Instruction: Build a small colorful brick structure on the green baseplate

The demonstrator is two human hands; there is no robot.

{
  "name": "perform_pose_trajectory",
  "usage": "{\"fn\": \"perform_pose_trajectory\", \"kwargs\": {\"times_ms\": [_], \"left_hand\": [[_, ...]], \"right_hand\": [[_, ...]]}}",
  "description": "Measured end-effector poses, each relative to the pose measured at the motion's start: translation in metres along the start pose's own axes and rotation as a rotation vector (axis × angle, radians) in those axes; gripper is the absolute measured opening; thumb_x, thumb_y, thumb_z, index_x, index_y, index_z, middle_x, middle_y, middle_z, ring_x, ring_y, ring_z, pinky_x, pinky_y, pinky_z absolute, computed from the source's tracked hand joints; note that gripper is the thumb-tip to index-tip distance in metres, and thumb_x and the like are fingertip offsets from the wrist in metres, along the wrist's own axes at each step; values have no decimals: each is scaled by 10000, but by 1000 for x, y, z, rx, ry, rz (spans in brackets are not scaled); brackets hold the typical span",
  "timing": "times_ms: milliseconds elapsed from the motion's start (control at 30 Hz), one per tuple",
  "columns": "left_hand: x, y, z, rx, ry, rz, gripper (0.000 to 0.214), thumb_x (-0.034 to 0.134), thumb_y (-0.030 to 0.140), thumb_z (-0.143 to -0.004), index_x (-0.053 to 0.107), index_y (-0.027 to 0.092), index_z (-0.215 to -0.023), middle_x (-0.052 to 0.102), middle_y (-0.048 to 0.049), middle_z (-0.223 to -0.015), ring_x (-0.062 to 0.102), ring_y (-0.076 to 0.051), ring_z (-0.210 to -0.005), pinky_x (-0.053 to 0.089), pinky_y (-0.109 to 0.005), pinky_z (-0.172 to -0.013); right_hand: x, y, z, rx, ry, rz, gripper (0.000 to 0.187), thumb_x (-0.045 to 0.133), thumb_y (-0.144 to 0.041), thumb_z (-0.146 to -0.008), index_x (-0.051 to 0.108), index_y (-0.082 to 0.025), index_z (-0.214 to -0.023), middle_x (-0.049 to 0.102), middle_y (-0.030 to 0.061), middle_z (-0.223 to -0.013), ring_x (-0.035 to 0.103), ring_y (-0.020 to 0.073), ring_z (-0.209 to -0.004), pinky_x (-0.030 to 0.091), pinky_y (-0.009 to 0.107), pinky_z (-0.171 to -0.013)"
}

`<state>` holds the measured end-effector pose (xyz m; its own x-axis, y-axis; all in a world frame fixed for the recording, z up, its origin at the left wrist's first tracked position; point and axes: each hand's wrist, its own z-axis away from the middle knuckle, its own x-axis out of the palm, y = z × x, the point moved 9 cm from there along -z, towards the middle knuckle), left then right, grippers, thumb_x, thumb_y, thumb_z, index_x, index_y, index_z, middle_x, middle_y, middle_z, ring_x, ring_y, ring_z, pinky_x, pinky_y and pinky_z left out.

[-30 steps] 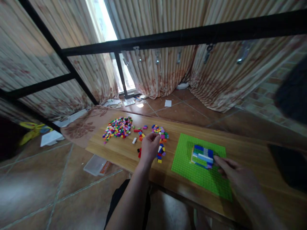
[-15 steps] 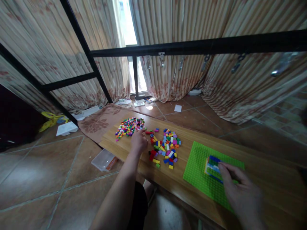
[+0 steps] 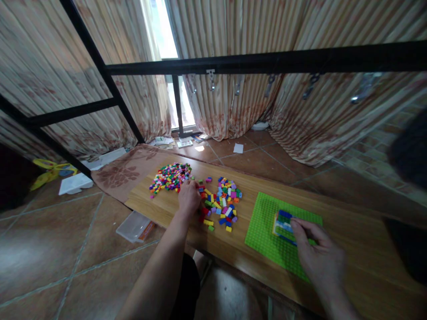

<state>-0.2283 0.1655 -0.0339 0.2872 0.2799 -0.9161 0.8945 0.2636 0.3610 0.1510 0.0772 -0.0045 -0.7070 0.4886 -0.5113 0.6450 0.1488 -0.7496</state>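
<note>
My left hand (image 3: 188, 198) rests on the wooden board (image 3: 160, 206) with its fingers curled down, at the left edge of a scatter of small coloured bricks (image 3: 223, 202); what it holds, if anything, is hidden. A denser heap of tiny bricks (image 3: 169, 176) lies just beyond it to the left. My right hand (image 3: 318, 255) lies over a green baseplate (image 3: 263, 231), fingertips pinching the side of a low blue, green and white brick build (image 3: 283, 222) fixed on the plate.
A black metal frame (image 3: 267, 60) crosses overhead in front of striped curtains. A patterned cloth (image 3: 116, 171) covers the board's far left end. A clear plastic box (image 3: 135, 226) and papers lie on the tiled floor. Something dark (image 3: 405, 242) sits at the right edge.
My left hand has gone from the loose brick scatter leftward toward the dense heap. My right hand has slid further onto the brick build. The camera view has shifted.
</note>
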Motion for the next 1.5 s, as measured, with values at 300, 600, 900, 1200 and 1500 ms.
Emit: {"fn": "perform_pose_trajectory", "kwargs": {"times_ms": [300,600,900,1200,1500], "left_hand": [[-51,29,14,61,169,198,151,491,213,-877,615,171,-952,666,-92,-915,621,-234,-895,466,-324,-788],[20,168,111,411,-525,1021,213,490,321,-902,629,161,-894,596,-6,-735,543,-125,-670,424,-218,-619],[45,198,139,467,-754,1029,291,489,378,-896,655,165,-789,583,9,-675,516,-115,-645,407,-208,-610],[44,187,115,365,-424,788,189,513,273,-876,666,168,-911,674,-22,-823,609,-137,-740,459,-228,-675],[58,190,110,323,-393,711,277,582,288,-842,626,157,-1082,672,-74,-1035,632,-144,-792,506,-256,-711]], "right_hand": [[-12,-8,-2,-36,50,-64,240,595,-420,-861,704,-206,-846,703,28,-820,629,163,-722,485,269,-703],[-4,-28,1,-143,-94,-173,187,581,-288,-884,676,-229,-1034,677,40,-962,628,156,-840,500,284,-747],[0,-23,10,-171,-386,-73,184,543,-328,-908,700,-251,-964,705,40,-951,655,186,-886,508,326,-804],[-18,11,12,-67,-348,87,154,559,-334,-876,683,-246,-851,685,29,-878,643,197,-809,483,325,-743],[-7,15,-2,-63,-255,82,136,595,-325,-847,684,-225,-823,633,33,-845,600,176,-735,463,308,-682]]}}
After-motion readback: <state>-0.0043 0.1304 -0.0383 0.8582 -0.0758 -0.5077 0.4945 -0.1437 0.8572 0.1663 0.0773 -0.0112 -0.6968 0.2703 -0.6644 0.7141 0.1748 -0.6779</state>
